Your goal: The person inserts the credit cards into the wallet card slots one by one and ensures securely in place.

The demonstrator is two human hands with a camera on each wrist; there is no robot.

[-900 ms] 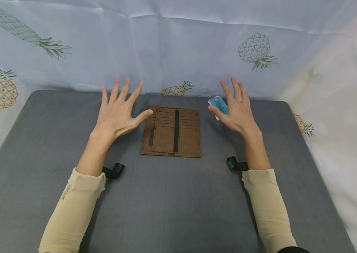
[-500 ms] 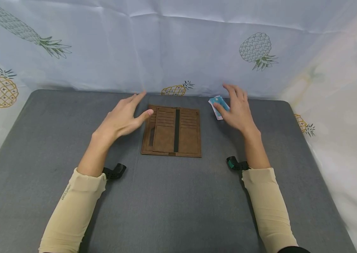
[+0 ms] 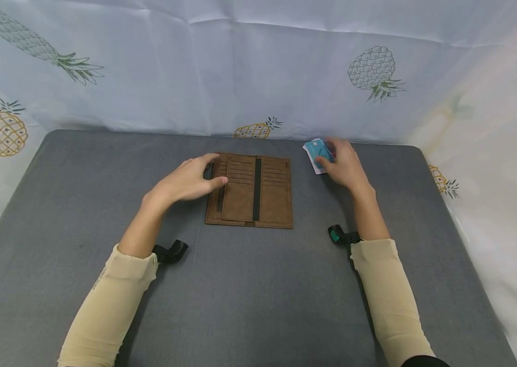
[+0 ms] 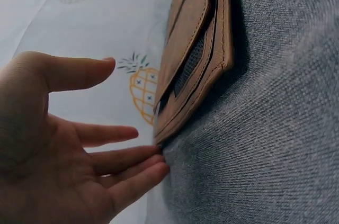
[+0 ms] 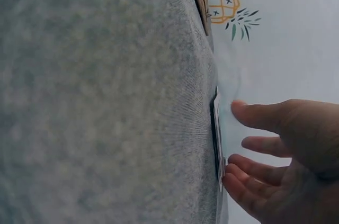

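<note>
A brown wallet [image 3: 240,201] lies spread out on the grey table, its card slots and a dark centre strip facing up. My left hand [image 3: 185,179] reaches over its left edge, thumb apart from the fingers; in the left wrist view the fingertips [image 4: 159,168] come down near the wallet's corner [image 4: 175,121] and grip nothing. To the right, a small stack of cards [image 3: 316,153] with a blue one on top lies on the table. My right hand [image 3: 346,165] is at the stack's right side, its fingertips [image 5: 229,179] at the card edges [image 5: 218,144] and its thumb raised clear of them.
The grey table [image 3: 249,295] ends at the back against a white curtain [image 3: 258,66] printed with pineapples. A black wrist camera [image 3: 171,251] sticks out from the left wrist, another black wrist camera [image 3: 343,235] from the right.
Both hands have come down from spread fingers above the table. The left has moved right and nearer to the wallet's left edge; the right has lowered beside the cards. Wallet and cards stay put.
</note>
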